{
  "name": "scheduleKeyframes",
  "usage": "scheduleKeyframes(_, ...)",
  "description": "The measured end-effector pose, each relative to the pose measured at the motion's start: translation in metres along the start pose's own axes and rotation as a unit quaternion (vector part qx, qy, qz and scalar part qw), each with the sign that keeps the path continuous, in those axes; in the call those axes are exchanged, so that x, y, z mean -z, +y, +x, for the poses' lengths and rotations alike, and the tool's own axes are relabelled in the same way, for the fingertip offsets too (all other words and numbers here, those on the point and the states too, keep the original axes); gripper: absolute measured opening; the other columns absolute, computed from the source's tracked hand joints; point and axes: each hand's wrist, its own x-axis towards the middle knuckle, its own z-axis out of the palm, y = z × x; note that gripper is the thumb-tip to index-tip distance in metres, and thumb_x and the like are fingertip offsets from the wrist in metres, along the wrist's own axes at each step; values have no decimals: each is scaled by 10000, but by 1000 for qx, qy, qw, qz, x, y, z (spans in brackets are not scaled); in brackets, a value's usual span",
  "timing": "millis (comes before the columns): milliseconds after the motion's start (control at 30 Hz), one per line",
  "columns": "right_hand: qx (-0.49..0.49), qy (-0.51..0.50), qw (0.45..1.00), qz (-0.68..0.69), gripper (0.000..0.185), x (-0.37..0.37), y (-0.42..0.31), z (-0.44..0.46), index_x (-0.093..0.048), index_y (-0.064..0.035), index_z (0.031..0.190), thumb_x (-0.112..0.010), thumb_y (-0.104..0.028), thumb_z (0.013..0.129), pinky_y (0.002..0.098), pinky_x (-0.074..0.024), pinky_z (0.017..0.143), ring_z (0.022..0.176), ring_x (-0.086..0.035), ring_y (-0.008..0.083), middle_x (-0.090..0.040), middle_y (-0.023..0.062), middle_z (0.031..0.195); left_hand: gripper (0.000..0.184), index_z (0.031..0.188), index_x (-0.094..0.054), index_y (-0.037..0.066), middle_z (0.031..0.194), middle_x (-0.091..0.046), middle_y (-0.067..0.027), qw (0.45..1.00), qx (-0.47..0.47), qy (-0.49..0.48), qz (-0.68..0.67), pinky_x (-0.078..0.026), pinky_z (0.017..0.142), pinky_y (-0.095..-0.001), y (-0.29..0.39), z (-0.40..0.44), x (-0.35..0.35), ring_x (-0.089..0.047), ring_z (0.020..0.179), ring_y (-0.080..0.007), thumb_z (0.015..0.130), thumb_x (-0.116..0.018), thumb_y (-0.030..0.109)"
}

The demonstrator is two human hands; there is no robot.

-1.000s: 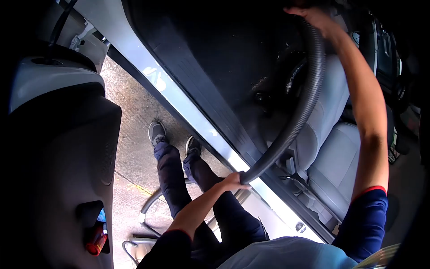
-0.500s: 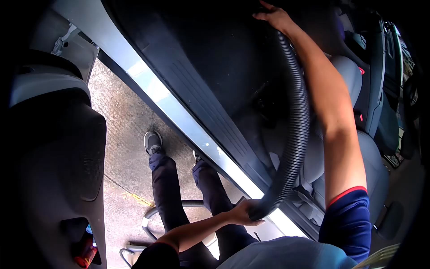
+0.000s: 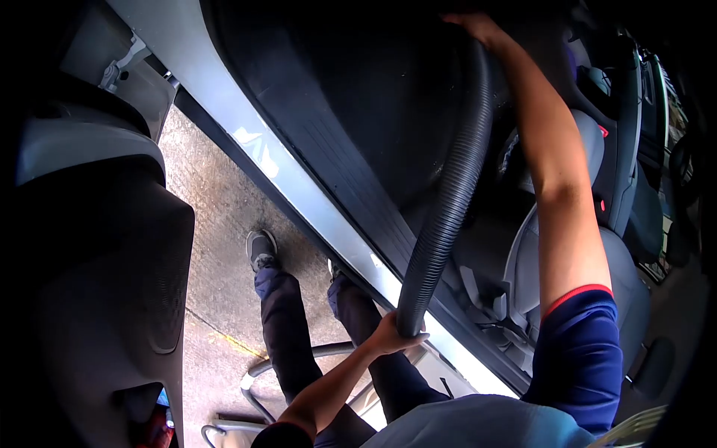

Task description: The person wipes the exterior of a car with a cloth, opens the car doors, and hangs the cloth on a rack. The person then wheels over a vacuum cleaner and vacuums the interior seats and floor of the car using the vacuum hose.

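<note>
A black ribbed vacuum hose (image 3: pixel 450 198) runs slantwise through the car's open doorway. My left hand (image 3: pixel 394 336) is wrapped round its lower part, just above the silver door sill (image 3: pixel 299 194). At the top of the view, my right hand (image 3: pixel 474 28) is closed on the hose's far end, over the dark footwell floor (image 3: pixel 358 97). Shadow hides most of that hand's fingers and the tip of the hose.
The open car door (image 3: pixel 97 261) stands at left, a red item (image 3: pixel 158 429) in its pocket. Grey seats (image 3: pixel 627 291) lie to the right. On the concrete (image 3: pixel 216 194) below are my feet and a loop of hose (image 3: pixel 258 369).
My left hand has moved up and slightly left with the hose, which now runs straighter. My right hand has shifted slightly right, deeper into shadow.
</note>
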Motion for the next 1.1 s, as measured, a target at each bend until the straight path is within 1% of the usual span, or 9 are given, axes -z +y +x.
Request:
scheduleKeyframes(67,156,65,979,-112,733,-1,53,31,-454,-135,1429,-714,-424,807,364,-379,1071,1251,-517,303,-540,187,1352,299,931,-649,59,849,-668,-34,999,30,-15,-2,-509,762,-303,-8,-4,-2,-645,792,-139,726,-819,194)
scheduleKeyframes(200,135,35,985,-100,775,-7,44,-38,-437,-89,1429,-687,-480,809,371,-368,1085,1276,-499,330,-538,227,1338,462,1090,-597,75,962,-610,-64,989,-52,-111,88,-463,860,-346,1,-7,-18,-599,941,-192,702,-816,198)
scheduleKeyframes(467,159,65,977,-129,752,-58,-9,-9,-437,-126,1436,-692,-473,819,355,-364,1078,1281,-486,333,-531,211,1354,506,1114,-575,79,944,-645,-61,990,89,-101,42,-484,820,-338,9,16,-23,-625,894,-191,686,-830,169)
scheduleKeyframes(500,170,24,976,-132,752,-52,-6,-35,-427,-136,1445,-690,-463,820,347,-357,1079,1273,-495,325,-563,202,1320,480,1094,-586,111,1044,-623,-64,989,-53,-68,122,-463,860,-353,-19,13,-30,-599,966,-194,678,-823,142)
scheduleKeyframes(600,141,-53,982,-112,777,-36,1,-91,-417,-154,1456,-699,-465,803,333,-342,1081,1272,-499,320,-591,194,1277,432,1035,-604,131,1002,-589,-65,959,-94,-196,183,-456,864,-362,-3,13,-44,-592,968,-250,658,-814,142)
scheduleKeyframes(800,184,49,966,-173,737,-59,-55,-19,-392,-126,1457,-646,-445,844,368,-412,1027,1247,-513,364,-517,274,1333,589,1143,-580,72,1028,-648,-119,988,23,-62,136,-499,848,-361,-10,33,-31,-644,897,-254,649,-857,233)
scheduleKeyframes(900,286,21,944,-162,770,-47,10,-3,-401,-179,1461,-678,-488,812,393,-313,1121,1349,-399,361,-490,227,1388,607,1153,-553,77,1065,-627,-107,985,-97,-53,130,-475,884,-349,-27,23,-34,-619,979,-237,633,-857,150)
scheduleKeyframes(1000,151,-111,982,-11,765,-9,10,-58,-442,-192,1441,-719,-462,780,392,-395,1062,1301,-471,334,-508,209,1379,591,1154,-564,74,1076,-614,-109,974,-103,-130,155,-457,919,-351,-8,20,-35,-603,1028,-264,643,-848,159)
scheduleKeyframes(1100,146,-94,983,-61,762,-8,-10,-11,-419,-209,1452,-707,-471,796,384,-412,1056,1287,-489,325,-518,204,1370,596,1169,-582,52,1091,-624,-131,986,-47,-79,140,-466,912,-365,-8,31,-32,-610,1029,-275,669,-847,239)
